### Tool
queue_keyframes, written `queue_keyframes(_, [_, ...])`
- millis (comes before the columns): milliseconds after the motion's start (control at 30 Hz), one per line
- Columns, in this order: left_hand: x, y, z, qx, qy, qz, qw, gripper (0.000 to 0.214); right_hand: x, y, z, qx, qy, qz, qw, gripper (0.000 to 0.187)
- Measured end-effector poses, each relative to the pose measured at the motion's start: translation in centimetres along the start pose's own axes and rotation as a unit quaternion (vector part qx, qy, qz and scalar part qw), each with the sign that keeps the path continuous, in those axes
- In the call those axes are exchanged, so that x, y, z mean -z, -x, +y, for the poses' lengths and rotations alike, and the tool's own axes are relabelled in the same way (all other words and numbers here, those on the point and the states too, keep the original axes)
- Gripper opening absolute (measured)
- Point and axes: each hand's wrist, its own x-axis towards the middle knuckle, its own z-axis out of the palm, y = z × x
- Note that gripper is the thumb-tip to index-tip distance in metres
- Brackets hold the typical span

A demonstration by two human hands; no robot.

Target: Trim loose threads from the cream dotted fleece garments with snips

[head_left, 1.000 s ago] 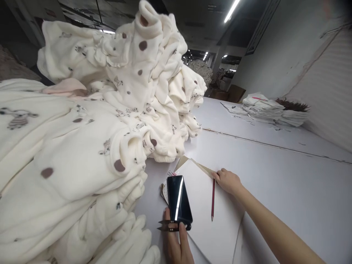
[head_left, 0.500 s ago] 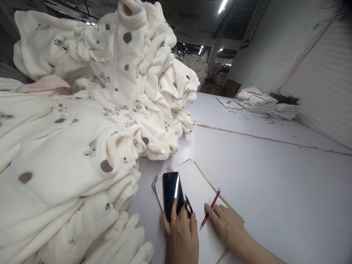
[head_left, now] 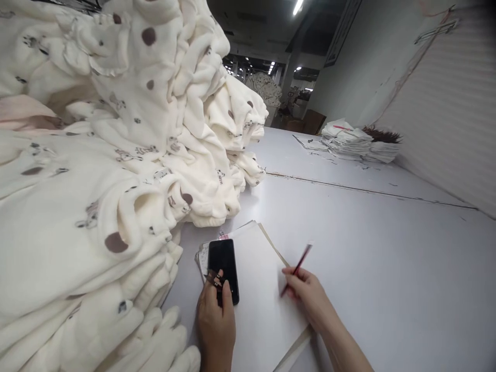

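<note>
My right hand [head_left: 306, 292] pinches a dark red pencil [head_left: 303, 260], its lower tip pointing down at a large white sheet of paper [head_left: 258, 310]. At the lower middle, my left hand [head_left: 217, 315] is closed on small dark thread snips [head_left: 213, 277], partly hidden by the fingers. They are over the lower left part of a black phone [head_left: 223, 252] whose screen is dark. Beneath the phone, handwritten papers [head_left: 202, 257] stick out at the left, with a pink binder clip [head_left: 223, 236] at their top.
A tall heap of cream fleece garments [head_left: 186, 124] with animal prints fills the left side. Stacked white pieces [head_left: 344, 139] and a dark bristly bundle [head_left: 382, 135] lie at the back right of the white table [head_left: 368, 248], near a wall. A seam crosses the tabletop.
The thread snips, earlier lying right of the phone, are now in my left hand, which has moved left. My right hand has taken up the pencil from the paper. The view has shifted right.
</note>
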Motion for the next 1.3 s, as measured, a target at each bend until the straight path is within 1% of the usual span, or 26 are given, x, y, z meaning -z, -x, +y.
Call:
queue_keyframes(67, [0.4,0.0,0.1,0.037,-0.01,0.026,0.999,0.043,-1.3,-1.6,-1.3,0.024,-0.065,-0.01,0.998,0.028])
queue_keyframes(100, [0.6,-0.1,0.2,0.055,-0.019,0.03,0.998,0.044,-2.4,-2.6,-1.8,0.035,-0.098,-0.011,0.995,0.033])
queue_keyframes(167, [1.0,-0.2,0.5,0.092,-0.044,0.023,0.995,0.041,-5.4,-4.5,-2.3,0.046,-0.15,-0.029,0.987,0.039])
queue_keyframes(267, [1.6,-0.4,1.0,0.146,-0.083,0.021,0.985,0.037,-9.6,-6.8,-2.0,0.074,-0.207,-0.071,0.973,0.042])
queue_keyframes(300, [1.7,-0.4,1.1,0.162,-0.097,0.025,0.982,0.036,-10.5,-7.2,-1.7,0.086,-0.219,-0.08,0.969,0.041])
queue_keyframes(367, [2.0,-0.4,1.4,0.184,-0.129,0.025,0.974,0.036,-11.5,-7.5,-0.9,0.112,-0.232,-0.094,0.962,0.038])
queue_keyframes(433, [2.1,-0.4,1.7,0.193,-0.15,0.01,0.97,0.036,-11.6,-7.1,-0.3,0.137,-0.227,-0.114,0.958,0.032])
queue_keyframes(500, [2.1,-0.3,1.9,0.19,-0.132,0.016,0.973,0.04,-11.3,-6.5,-0.1,0.155,-0.208,-0.152,0.954,0.028])
queue_keyframes(567, [2.0,-0.3,1.9,0.164,-0.095,0.054,0.98,0.047,-11.1,-6.0,-0.1,0.164,-0.19,-0.201,0.947,0.025])
queue_keyframes(633, [1.8,-0.3,1.7,0.122,-0.087,0.081,0.985,0.051,-11.0,-5.6,-0.3,0.166,-0.178,-0.248,0.938,0.024])
queue_keyframes(667, [1.7,-0.3,1.5,0.104,-0.096,0.083,0.987,0.052,-11.0,-5.4,-0.4,0.166,-0.173,-0.268,0.933,0.023])
queue_keyframes(733, [1.7,-0.4,1.2,0.089,-0.118,0.064,0.987,0.05,-11.1,-5.3,-0.5,0.17,-0.161,-0.289,0.928,0.023])
queue_keyframes(800, [1.8,-0.4,1.0,0.103,-0.126,0.048,0.986,0.049,-11.2,-5.3,-0.4,0.175,-0.143,-0.272,0.935,0.021])
queue_keyframes(900, [2.0,-0.4,0.8,0.129,-0.129,0.036,0.983,0.048,-11.4,-5.3,-0.1,0.186,-0.095,-0.216,0.954,0.019])
queue_keyframes(967, [2.0,-0.4,0.7,0.125,-0.13,0.039,0.983,0.046,-11.4,-5.2,0.0,0.204,-0.05,-0.194,0.958,0.017])
queue_keyframes(1033, [2.1,-0.4,0.7,0.081,-0.132,0.05,0.987,0.042,-11.5,-5.1,0.0,0.227,-0.006,-0.179,0.957,0.014])
queue_keyframes(1133, [2.1,-0.3,1.2,-0.026,-0.14,0.077,0.987,0.032,-11.5,-4.9,-0.2,0.256,0.054,-0.16,0.952,0.012])
queue_keyframes(1200, [2.0,0.1,1.7,-0.083,-0.155,0.077,0.981,0.026,-11.6,-4.8,-0.3,0.268,0.086,-0.157,0.947,0.01])
queue_keyframes(1300, [1.8,1.4,2.4,-0.135,-0.182,0.065,0.972,0.025,-11.6,-4.8,-0.5,0.275,0.123,-0.161,0.94,0.009])
